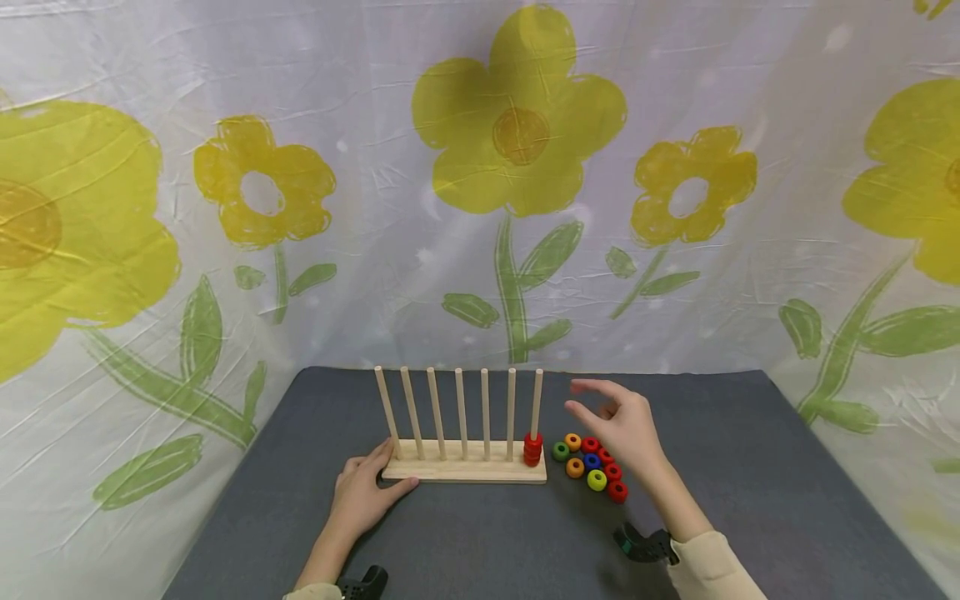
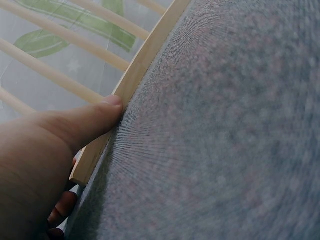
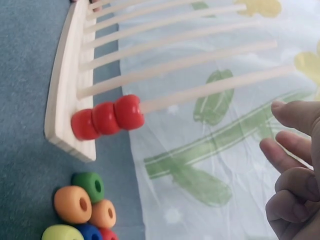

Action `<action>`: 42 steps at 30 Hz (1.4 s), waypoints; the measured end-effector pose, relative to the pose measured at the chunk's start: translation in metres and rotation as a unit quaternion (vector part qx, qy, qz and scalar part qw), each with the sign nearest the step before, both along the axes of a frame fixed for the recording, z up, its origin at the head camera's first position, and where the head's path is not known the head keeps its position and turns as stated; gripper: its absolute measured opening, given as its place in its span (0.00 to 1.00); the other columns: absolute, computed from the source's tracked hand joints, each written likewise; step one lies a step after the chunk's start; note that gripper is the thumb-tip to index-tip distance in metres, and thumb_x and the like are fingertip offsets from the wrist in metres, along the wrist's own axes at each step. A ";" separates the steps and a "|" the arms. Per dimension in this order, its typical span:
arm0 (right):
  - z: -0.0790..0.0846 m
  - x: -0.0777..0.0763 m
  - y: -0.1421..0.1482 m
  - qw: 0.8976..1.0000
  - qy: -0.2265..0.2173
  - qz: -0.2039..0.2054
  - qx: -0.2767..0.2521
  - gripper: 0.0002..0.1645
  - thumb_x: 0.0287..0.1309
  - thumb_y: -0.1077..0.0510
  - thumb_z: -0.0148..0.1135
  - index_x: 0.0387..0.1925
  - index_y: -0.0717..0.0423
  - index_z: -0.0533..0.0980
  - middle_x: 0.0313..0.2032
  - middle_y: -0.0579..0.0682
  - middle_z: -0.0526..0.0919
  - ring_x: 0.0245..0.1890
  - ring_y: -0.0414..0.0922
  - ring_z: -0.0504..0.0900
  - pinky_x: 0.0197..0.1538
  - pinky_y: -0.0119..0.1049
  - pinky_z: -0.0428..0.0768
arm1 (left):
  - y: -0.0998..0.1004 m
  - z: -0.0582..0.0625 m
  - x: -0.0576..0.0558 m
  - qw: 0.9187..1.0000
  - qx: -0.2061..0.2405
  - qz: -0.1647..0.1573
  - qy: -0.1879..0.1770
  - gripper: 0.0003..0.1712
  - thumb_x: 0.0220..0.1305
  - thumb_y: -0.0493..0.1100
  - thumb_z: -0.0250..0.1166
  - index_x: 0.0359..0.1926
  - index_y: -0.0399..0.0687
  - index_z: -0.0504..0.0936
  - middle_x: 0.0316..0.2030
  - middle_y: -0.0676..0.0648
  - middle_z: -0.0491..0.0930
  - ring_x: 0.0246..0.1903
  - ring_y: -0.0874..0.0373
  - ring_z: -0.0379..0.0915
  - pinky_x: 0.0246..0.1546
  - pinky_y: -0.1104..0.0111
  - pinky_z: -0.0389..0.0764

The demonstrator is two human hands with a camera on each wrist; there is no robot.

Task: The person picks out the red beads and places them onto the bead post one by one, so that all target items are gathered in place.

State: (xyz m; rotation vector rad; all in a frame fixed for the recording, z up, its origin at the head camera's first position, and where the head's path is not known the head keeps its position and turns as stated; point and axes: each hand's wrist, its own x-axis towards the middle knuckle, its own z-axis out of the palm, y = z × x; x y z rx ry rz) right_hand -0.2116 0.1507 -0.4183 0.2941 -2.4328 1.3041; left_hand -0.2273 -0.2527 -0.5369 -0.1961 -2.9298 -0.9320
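A wooden peg rack (image 1: 465, 472) with several upright rods stands on the dark table. Three red beads (image 3: 106, 118) are stacked at the bottom of its rightmost rod. My left hand (image 1: 362, 490) grips the rack's left end, thumb on the front edge and the other fingers round the far side, partly hidden. In the left wrist view the thumb (image 2: 95, 122) presses against the base. Up in the air to the right of the rods is my right hand (image 1: 624, 427), thumb and forefinger apart with nothing between them. Loose coloured beads (image 1: 592, 461) lie below and left of it.
The loose beads include green (image 1: 560, 452), orange (image 1: 574, 467), yellow (image 1: 597, 480) and several red ones, close to the rack's right end. A grey cloth covers the table (image 1: 480, 542). Behind it hangs a white sheet (image 1: 375, 275) printed with yellow flowers.
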 end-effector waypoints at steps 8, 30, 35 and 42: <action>-0.009 0.005 0.012 1.000 -0.013 -0.015 -0.007 0.20 0.65 0.53 0.76 0.57 0.50 0.87 0.44 0.53 0.91 0.09 0.36 0.54 0.15 0.33 0.59 | -0.001 -0.001 -0.001 1.000 0.001 0.001 -0.003 0.54 0.63 0.66 0.74 0.80 0.43 0.67 0.78 0.38 0.66 0.68 0.33 0.64 0.61 0.37 0.65; -0.033 0.019 0.040 0.999 -0.032 -0.042 -0.001 0.20 0.64 0.56 0.77 0.57 0.53 0.86 0.45 0.53 0.91 0.08 0.37 0.55 0.13 0.34 0.60 | 0.000 0.000 0.001 1.000 0.004 -0.001 -0.003 0.53 0.64 0.65 0.75 0.79 0.41 0.67 0.77 0.37 0.67 0.67 0.32 0.64 0.62 0.36 0.65; -0.038 0.021 0.044 0.998 -0.038 -0.045 -0.005 0.20 0.65 0.55 0.77 0.57 0.52 0.86 0.45 0.52 0.91 0.08 0.35 0.54 0.14 0.34 0.60 | 0.001 0.001 0.001 1.000 0.005 0.000 -0.002 0.53 0.63 0.65 0.75 0.79 0.41 0.67 0.77 0.37 0.67 0.67 0.32 0.64 0.62 0.35 0.65; -0.043 0.025 0.049 0.997 -0.051 -0.056 -0.009 0.19 0.65 0.53 0.76 0.55 0.52 0.87 0.45 0.53 0.91 0.08 0.33 0.53 0.14 0.33 0.60 | 0.001 0.002 0.001 1.000 0.001 -0.001 0.002 0.53 0.63 0.65 0.75 0.79 0.40 0.68 0.77 0.36 0.67 0.67 0.31 0.65 0.61 0.35 0.65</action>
